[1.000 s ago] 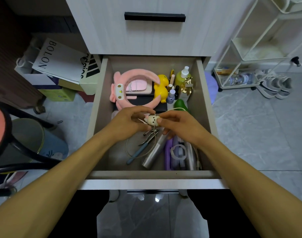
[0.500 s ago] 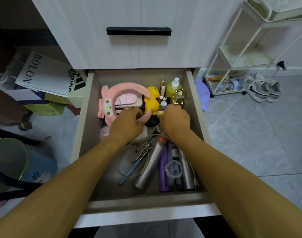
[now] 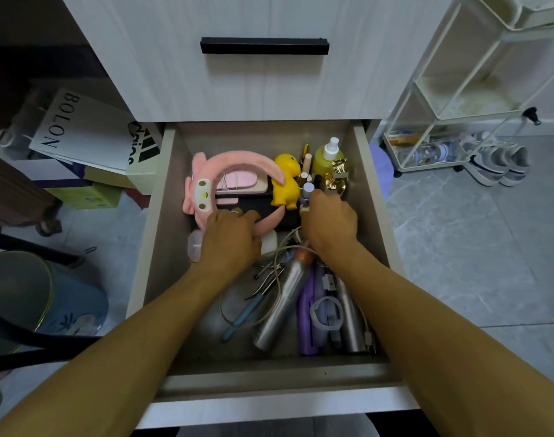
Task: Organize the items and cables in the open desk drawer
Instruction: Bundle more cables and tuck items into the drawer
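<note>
Now we look down into the open drawer (image 3: pixel 162 216), and our hands are in a new spot. A second ago both hands were up in the air over the middle of the drawer, pinching a small cream toy between them. Now they are down low and further back, close to the yellow duck (image 3: pixel 285 181).

Biggest is the pink headband (image 3: pixel 238 162), which curves just left of the duck. Our left hand (image 3: pixel 230 241) lies on the near end of that headband, over a pale plastic case (image 3: pixel 195 246). Its fingers are bent and point away from us, so we cannot tell if they hold anything.

Our right hand (image 3: pixel 329 220) is just right of the duck, by the little purple bottle (image 3: pixel 308 189) and the gold figure (image 3: pixel 335 176). Its fingertips are tucked down among the small bottles. We cannot tell if they still pinch the cream toy, because it is hidden now.

We think the toy is being put down beside the duck, so the small things get one corner.

Nearer to us than the duck, the mess is still waiting: the silver tube (image 3: pixel 282 307), the purple stick (image 3: pixel 307 316), the white cable (image 3: pixel 288 244) and the metal clippers (image 3: pixel 269 275). The cable loops over and under them, so sorting that pile is likely the next big job.
</note>
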The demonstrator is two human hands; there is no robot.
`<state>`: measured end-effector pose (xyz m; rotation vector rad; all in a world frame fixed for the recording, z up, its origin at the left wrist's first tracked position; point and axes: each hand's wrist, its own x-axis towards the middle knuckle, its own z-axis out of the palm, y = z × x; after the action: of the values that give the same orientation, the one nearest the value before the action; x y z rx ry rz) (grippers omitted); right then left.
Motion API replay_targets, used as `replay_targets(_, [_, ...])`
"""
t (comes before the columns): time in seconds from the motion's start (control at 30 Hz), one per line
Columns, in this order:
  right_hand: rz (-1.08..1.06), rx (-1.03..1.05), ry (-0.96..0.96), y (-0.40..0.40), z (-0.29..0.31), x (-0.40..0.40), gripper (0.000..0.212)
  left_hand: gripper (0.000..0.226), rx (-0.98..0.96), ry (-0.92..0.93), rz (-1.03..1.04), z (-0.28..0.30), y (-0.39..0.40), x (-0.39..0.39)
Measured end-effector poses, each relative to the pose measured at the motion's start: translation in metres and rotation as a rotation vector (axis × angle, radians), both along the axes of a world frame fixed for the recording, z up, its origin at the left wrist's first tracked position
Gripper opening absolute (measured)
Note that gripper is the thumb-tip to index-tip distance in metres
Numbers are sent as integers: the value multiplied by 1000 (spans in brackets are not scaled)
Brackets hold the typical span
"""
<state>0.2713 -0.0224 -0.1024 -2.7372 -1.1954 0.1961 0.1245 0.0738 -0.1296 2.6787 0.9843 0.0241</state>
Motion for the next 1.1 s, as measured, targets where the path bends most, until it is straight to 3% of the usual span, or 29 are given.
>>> replay_targets(0.1, [6,98,36,-6,1,-3,28,25,52,-15,-47,10,-3,-1])
replay_targets(0.2, [133,231,141,-12,3,-14,18,16,69,-118,-85,28,-1,-15])
replay_targets(0.33, [318,191,286,-24,6,-32,14,18,137,-6,-194,59,6,-51])
replay_targets(0.43, [142,321,422,-35,4,-38,14,31,212,56,-328,73,3,-73])
replay_targets(0.57, [-418,581,1210,-38,41,-50,22,42,230,27,-430,93,-4,-97])
replay_targets(0.6, [-442,577,1266,-41,48,-53,24,42,253,-3,-443,97,-5,-102])
replay_targets(0.67, [-307,486,1152,-51,53,-57,25,39,282,-27,-423,100,-11,-109])
replay_targets(0.73, [-201,374,1022,-62,51,-67,24,32,251,-99,-330,100,-23,-114])
replay_targets(0.77, [-215,346,1010,-66,49,-70,22,29,141,-210,-236,101,-31,-115])
replay_targets(0.87, [-350,396,1070,-72,52,-84,20,33,-527,-662,273,115,-56,-111])
replay_targets(0.93, [-387,440,1112,-71,51,-90,20,34,-854,-736,562,121,-62,-107])
replay_targets(1.03, [-294,433,1195,-69,50,-99,30,37,-734,-519,638,114,-66,-109])
replay_targets(1.1, [-200,320,1196,-63,46,-101,31,27,-536,-523,604,107,-62,-111])
